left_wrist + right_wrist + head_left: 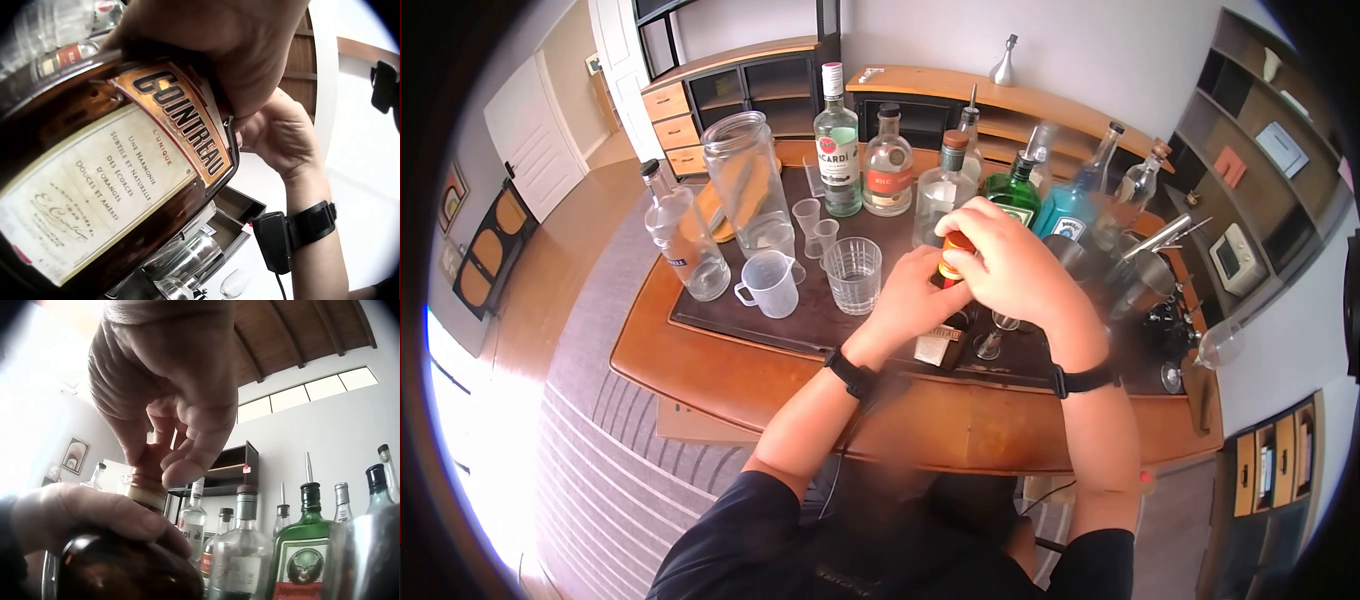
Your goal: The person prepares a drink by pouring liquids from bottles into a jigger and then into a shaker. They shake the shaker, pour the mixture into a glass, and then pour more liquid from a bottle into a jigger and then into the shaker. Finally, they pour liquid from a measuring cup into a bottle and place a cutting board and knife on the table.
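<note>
A brown Cointreau bottle [125, 169] with a cream label stands upright at the near side of the dark bar mat. My left hand [920, 290] grips it around the neck and shoulder. Above, my right hand [1020, 265] has its fingers and thumb around the orange cap [956, 242] at the bottle's top. In the right wrist view, right fingertips [182, 473] pinch the cap just over the left hand [100, 512]. Most of the bottle's body is hidden by the hands in the head view. A metal jigger [990, 345] stands just right of the bottle.
Left on the mat [720, 327] are a plastic measuring jug [770, 285], a ridged glass [853, 275], a tall jar [745, 180] and a clear bottle [685, 235]. Behind stand a Bacardi bottle [837, 160] and a green Jägermeister bottle [306, 550]. Metal shakers [1145, 285] crowd the right.
</note>
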`<action>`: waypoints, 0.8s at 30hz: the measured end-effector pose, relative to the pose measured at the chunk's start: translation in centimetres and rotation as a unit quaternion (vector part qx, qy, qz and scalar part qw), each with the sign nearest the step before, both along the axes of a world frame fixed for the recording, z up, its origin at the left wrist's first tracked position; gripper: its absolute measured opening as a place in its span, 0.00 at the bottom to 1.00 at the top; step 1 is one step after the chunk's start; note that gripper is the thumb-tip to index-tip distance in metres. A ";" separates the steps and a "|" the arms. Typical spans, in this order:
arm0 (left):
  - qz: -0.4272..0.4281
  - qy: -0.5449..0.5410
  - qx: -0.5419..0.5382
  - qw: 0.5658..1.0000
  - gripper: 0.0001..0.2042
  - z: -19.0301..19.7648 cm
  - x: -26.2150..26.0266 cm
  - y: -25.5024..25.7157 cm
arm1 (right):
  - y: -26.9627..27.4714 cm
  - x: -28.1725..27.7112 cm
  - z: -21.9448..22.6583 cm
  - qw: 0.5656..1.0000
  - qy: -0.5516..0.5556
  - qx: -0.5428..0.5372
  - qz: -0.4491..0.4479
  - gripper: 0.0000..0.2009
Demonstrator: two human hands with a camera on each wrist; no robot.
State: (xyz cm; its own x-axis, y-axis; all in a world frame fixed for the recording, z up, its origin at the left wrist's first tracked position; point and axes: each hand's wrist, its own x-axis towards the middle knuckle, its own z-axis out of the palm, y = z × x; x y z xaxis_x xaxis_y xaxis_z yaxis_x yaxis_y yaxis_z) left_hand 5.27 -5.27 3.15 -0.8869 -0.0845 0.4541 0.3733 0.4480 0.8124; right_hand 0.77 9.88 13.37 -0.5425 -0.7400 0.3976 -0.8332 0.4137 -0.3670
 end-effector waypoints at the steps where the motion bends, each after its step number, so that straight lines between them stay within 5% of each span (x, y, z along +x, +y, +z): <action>1: -0.006 0.003 -0.001 1.000 0.15 0.1 0.0 0.0 | -0.3 0.3 -0.4 0.999 0.037 -0.028 0.006 0.19; 2: 0.009 0.047 -0.015 0.999 0.14 -0.3 -0.2 0.0 | -0.7 0.7 -0.6 0.996 0.074 -0.056 0.012 0.20; 6: -0.043 -0.057 -0.036 0.997 0.15 1.4 0.1 -0.2 | -2.5 2.6 0.3 0.978 0.136 0.049 -0.153 0.26; 9: -0.050 0.000 0.049 0.998 0.13 0.3 0.0 0.1 | -3.2 2.1 2.0 0.959 0.008 0.219 -0.178 0.25; 15: 0.003 -0.009 0.024 1.000 0.15 0.0 0.0 0.1 | -1.1 0.1 0.3 0.995 0.058 0.067 -0.037 0.18; 18: -0.003 -0.027 0.010 1.000 0.16 -0.3 -0.3 -0.2 | -1.2 0.4 -0.2 0.996 0.073 0.019 -0.042 0.18; 21: -0.034 -0.045 0.056 0.997 0.16 -0.4 -0.3 -0.2 | -2.1 1.3 0.3 0.984 0.073 0.076 -0.142 0.20; 24: -0.034 -0.060 0.061 0.996 0.16 -0.3 -0.2 -0.2 | -2.2 0.5 0.4 0.982 0.044 0.134 -0.129 0.21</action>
